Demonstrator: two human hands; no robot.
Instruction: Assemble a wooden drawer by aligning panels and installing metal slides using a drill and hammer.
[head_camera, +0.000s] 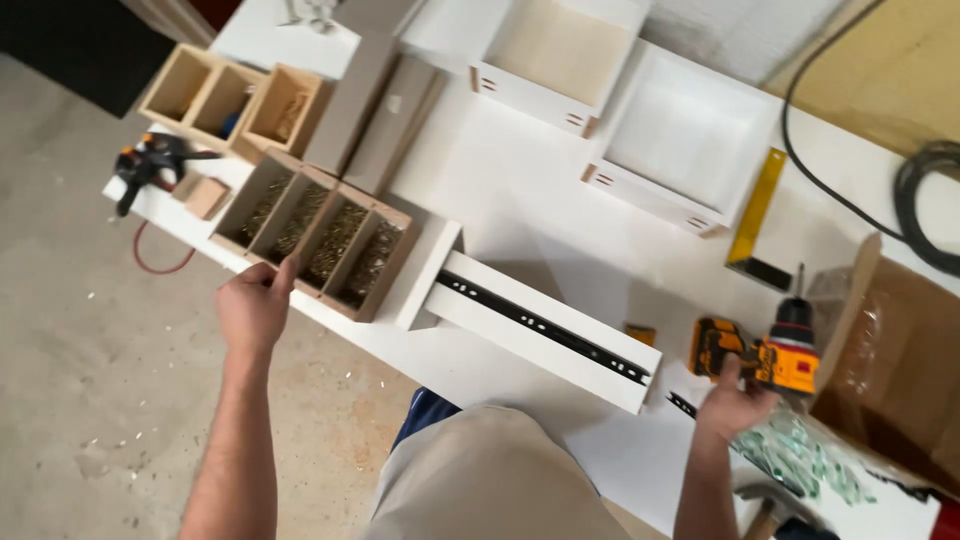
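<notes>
Left hand (255, 305) fingers dip into the screw tray (318, 238); right hand (735, 398) grips the cordless drill (775, 355), which might tip unwatched.

One head-worn view only — it looks steeply down from above the person's torso onto the white surface (520, 190), close, floor at left.

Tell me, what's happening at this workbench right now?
A person stands at a white workbench. The left hand reaches into a wooden tray of screws, fingers at its near edge. The right hand grips an orange and black cordless drill standing on the bench. Between the hands lies a white board with a black drawer slide along it. Two white drawer boxes sit further back.
</notes>
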